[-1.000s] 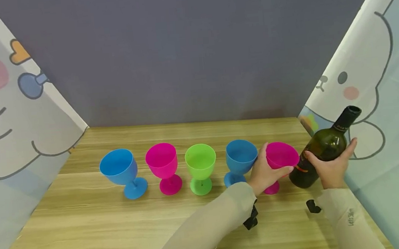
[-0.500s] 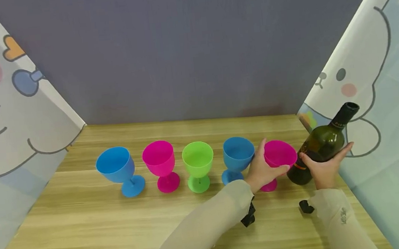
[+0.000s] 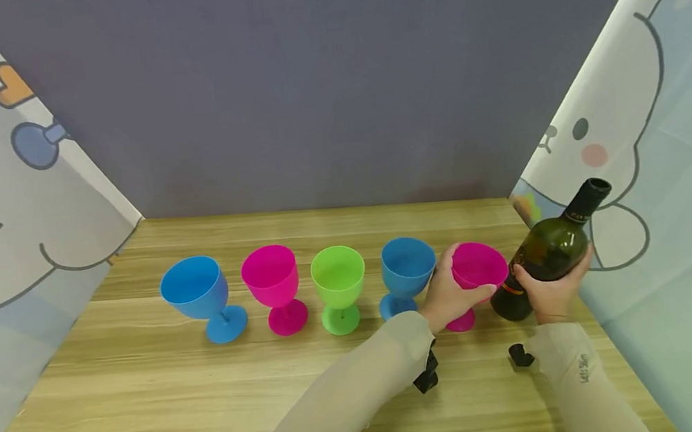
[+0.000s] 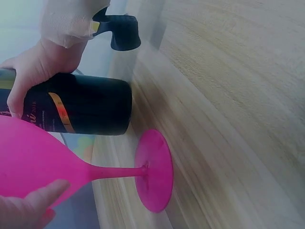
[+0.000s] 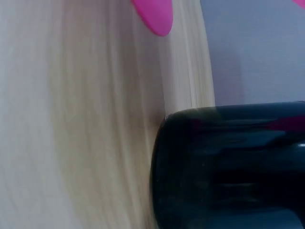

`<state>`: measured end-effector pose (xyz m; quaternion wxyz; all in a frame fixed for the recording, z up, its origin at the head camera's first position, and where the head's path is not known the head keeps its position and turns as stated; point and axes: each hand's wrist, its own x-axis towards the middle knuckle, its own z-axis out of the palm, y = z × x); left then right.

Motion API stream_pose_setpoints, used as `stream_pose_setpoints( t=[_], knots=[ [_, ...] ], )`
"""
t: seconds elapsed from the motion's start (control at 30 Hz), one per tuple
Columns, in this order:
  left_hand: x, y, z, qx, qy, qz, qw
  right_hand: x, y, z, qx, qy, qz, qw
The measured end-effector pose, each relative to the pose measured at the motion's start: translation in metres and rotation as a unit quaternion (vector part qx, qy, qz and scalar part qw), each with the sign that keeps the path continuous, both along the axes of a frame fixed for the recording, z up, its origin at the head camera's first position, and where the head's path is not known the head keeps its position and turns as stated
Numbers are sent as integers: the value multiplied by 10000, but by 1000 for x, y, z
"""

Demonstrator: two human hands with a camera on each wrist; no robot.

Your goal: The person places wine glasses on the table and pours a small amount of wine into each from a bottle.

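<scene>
My left hand holds the bowl of a pink plastic goblet at the right end of a row. Its thumb lies across the front of the bowl. In the left wrist view the goblet's round foot rests on the table. Just to the right, my right hand grips a dark green wine bottle around its body, thumb on the near left side. The bottle is uncapped, and its base is at or close to the table; I cannot tell whether it touches. In the right wrist view the bottle's lower end fills the corner.
Left of the held goblet stand a blue goblet, a green goblet, another pink goblet and another blue goblet. A grey panel closes off the back of the wooden table. Cartoon-printed sheets flank both sides.
The right hand's fingers have come in closer around the bottle. The left hand stays on the pink goblet. The whole head view has shifted slightly.
</scene>
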<state>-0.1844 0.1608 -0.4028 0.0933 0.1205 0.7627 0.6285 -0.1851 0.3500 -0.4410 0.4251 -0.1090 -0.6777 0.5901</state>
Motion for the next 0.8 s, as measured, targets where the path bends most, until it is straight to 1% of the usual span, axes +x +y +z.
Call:
stream_pose_setpoints(
  t=[0.27,0.4,0.53,0.7,0.8],
  knots=[
    [0,-2,-1,16,-133,-23,9999,-1,-3,-3,-78,255,-62,9996],
    [-1,-3,-1,13,-69,-13,10000,-2,-4,-2,14,289,-76,9996],
    [-1,-3,0,23,43,-54,10000,-1,-5,-1,35,156,-17,9999],
    [3,-2,-2,-3,156,-9,9999,4,-3,-1,21,-81,-12,10000],
    [3,-2,-4,25,224,54,9997,3,-2,-2,114,-20,-28,9999]
  ],
)
